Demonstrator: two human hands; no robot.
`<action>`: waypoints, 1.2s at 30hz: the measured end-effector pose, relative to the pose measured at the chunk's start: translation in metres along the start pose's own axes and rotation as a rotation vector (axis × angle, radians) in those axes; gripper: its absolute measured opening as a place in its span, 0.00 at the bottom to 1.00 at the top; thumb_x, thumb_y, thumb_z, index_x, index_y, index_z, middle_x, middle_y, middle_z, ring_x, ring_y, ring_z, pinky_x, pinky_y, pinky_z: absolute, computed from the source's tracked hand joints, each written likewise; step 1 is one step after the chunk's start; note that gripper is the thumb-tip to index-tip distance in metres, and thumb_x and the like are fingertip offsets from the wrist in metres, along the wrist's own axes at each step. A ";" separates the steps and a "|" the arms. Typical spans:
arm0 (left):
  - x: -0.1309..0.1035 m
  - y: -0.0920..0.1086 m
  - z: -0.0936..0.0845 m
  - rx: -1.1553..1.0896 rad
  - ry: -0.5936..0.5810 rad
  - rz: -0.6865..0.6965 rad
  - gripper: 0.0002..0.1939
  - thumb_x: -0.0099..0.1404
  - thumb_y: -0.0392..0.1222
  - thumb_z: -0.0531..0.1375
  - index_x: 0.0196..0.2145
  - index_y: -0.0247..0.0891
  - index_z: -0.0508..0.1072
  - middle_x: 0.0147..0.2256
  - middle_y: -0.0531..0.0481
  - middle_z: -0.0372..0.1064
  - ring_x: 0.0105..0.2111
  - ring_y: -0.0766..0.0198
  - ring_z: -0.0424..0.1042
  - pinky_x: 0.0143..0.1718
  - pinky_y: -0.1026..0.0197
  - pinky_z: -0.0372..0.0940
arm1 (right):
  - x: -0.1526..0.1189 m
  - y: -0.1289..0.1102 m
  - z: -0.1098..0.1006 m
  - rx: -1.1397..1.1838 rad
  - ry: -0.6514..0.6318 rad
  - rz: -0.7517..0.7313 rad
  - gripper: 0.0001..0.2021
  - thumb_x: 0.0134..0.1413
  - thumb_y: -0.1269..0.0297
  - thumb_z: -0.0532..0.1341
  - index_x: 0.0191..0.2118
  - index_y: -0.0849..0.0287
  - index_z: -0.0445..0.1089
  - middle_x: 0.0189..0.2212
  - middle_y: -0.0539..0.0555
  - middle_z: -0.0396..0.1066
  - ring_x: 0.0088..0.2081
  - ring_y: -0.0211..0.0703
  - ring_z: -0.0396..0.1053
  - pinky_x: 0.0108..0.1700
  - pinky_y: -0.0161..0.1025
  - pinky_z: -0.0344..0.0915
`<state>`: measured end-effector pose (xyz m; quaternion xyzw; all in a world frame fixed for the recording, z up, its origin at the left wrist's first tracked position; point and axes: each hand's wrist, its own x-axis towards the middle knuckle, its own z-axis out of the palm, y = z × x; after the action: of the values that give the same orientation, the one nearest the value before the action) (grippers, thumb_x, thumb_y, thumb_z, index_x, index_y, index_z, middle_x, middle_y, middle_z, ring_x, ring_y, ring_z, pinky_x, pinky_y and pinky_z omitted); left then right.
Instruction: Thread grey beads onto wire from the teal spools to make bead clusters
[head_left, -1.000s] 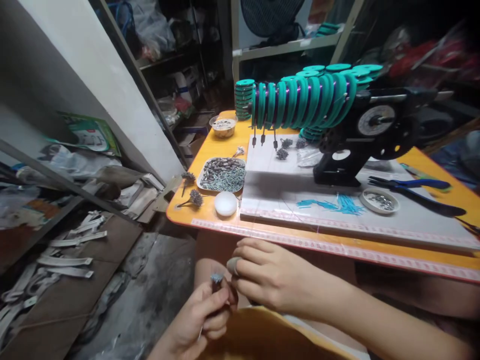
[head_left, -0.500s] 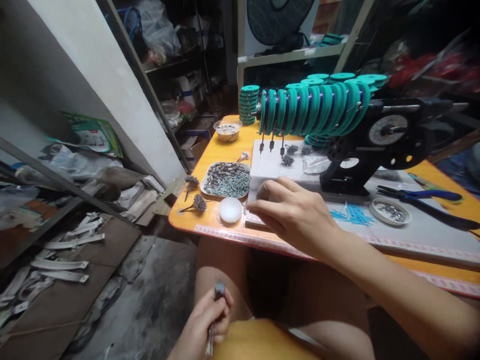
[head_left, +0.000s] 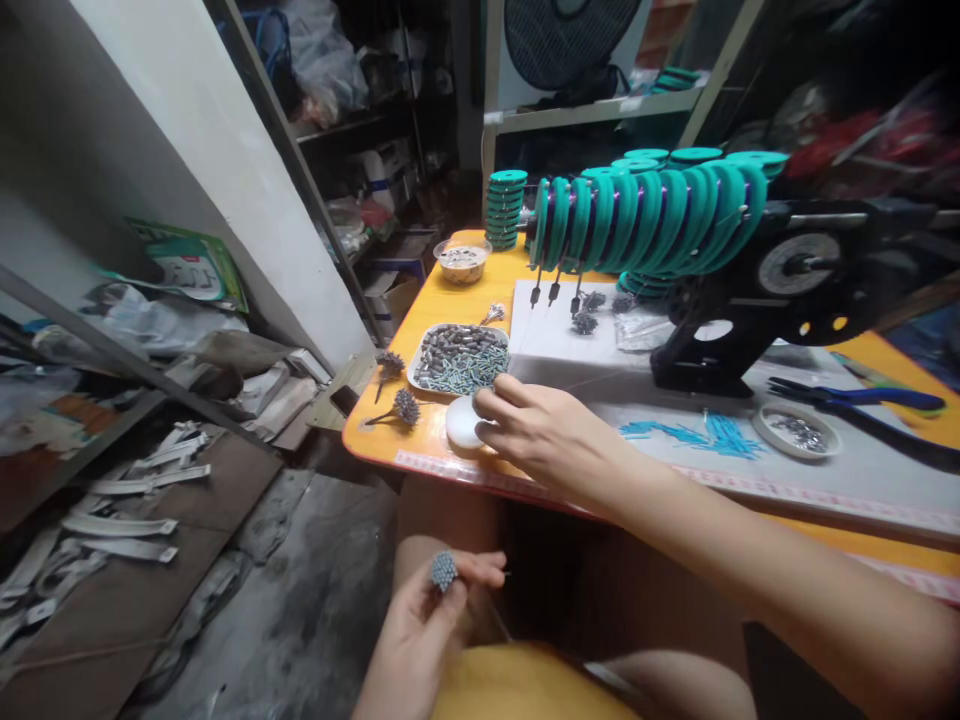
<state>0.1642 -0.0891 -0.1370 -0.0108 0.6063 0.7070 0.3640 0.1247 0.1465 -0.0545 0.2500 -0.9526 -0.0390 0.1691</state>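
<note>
My left hand (head_left: 431,605) is low by my lap, closed round a bundle of thin stems; their blue-grey tips (head_left: 444,570) show as a round cluster above the thumb. My right hand (head_left: 529,425) is over the table edge with its fingers pinched together. Its fingertips are at the right side of a round white dome (head_left: 461,425) and overlap it. Whether they touch it or hold something small cannot be made out. Just behind lies a white tray (head_left: 412,378) of grey oval pieces and thin greenish-blue pieces. Two dark spiky bundles (head_left: 406,407) rest to the left.
A black machine (head_left: 701,350) carrying a row of green spools (head_left: 652,220) stands on the white board (head_left: 555,355). Blue sticks (head_left: 724,437), a small dish (head_left: 759,432) of metal bits and blue-handled pliers (head_left: 870,395) lie at right. A clear bowl (head_left: 442,258) sits at the back.
My right hand has moved left and slightly down to the white dome, its fingers drawing together. My left hand has turned the bundle so its tips face up. The view has shifted slightly.
</note>
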 end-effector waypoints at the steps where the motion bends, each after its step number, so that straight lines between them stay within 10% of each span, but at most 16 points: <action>1: 0.001 0.002 -0.001 0.002 -0.011 0.035 0.20 0.58 0.51 0.63 0.35 0.28 0.66 0.41 0.47 0.69 0.55 0.66 0.69 0.65 0.64 0.62 | -0.002 0.000 0.000 0.007 0.024 0.023 0.13 0.64 0.65 0.54 0.38 0.68 0.73 0.41 0.58 0.59 0.44 0.25 0.46 0.44 0.20 0.46; 6: 0.004 0.015 0.006 -0.155 -0.024 0.063 0.25 0.58 0.55 0.63 0.39 0.33 0.59 0.26 0.57 0.60 0.29 0.81 0.67 0.47 0.67 0.70 | -0.022 -0.010 -0.007 0.070 0.259 0.277 0.17 0.68 0.60 0.52 0.41 0.61 0.77 0.37 0.58 0.59 0.41 0.22 0.46 0.40 0.20 0.42; 10: 0.001 0.026 0.025 -0.256 -0.108 0.038 0.28 0.58 0.57 0.62 0.44 0.36 0.55 0.23 0.59 0.49 0.22 0.84 0.55 0.26 0.74 0.58 | -0.041 -0.032 -0.017 0.287 0.382 0.406 0.16 0.68 0.61 0.53 0.41 0.56 0.78 0.32 0.55 0.59 0.37 0.15 0.50 0.38 0.16 0.46; 21: 0.004 0.018 0.055 -0.162 -0.247 -0.027 0.30 0.59 0.62 0.59 0.44 0.39 0.49 0.23 0.60 0.50 0.21 0.84 0.55 0.27 0.74 0.56 | -0.057 -0.087 -0.010 0.866 0.552 0.598 0.10 0.61 0.66 0.58 0.38 0.55 0.79 0.31 0.50 0.63 0.36 0.08 0.60 0.38 0.07 0.58; 28: -0.006 0.018 0.062 0.110 0.079 0.045 0.27 0.61 0.60 0.58 0.44 0.33 0.58 0.28 0.54 0.62 0.27 0.84 0.56 0.31 0.77 0.54 | -0.058 -0.095 -0.018 0.906 0.547 0.677 0.11 0.61 0.70 0.57 0.36 0.58 0.78 0.31 0.50 0.63 0.35 0.07 0.60 0.38 0.06 0.56; 36: -0.003 0.016 0.064 -0.094 -0.035 0.020 0.29 0.58 0.59 0.61 0.43 0.37 0.53 0.23 0.59 0.56 0.23 0.85 0.56 0.28 0.77 0.50 | -0.063 -0.097 -0.022 0.915 0.528 0.694 0.09 0.60 0.70 0.58 0.33 0.61 0.76 0.31 0.49 0.62 0.35 0.08 0.59 0.37 0.07 0.58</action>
<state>0.1855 -0.0351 -0.1051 -0.0096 0.5659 0.7384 0.3666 0.2286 0.0931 -0.0679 -0.0252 -0.8246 0.4925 0.2773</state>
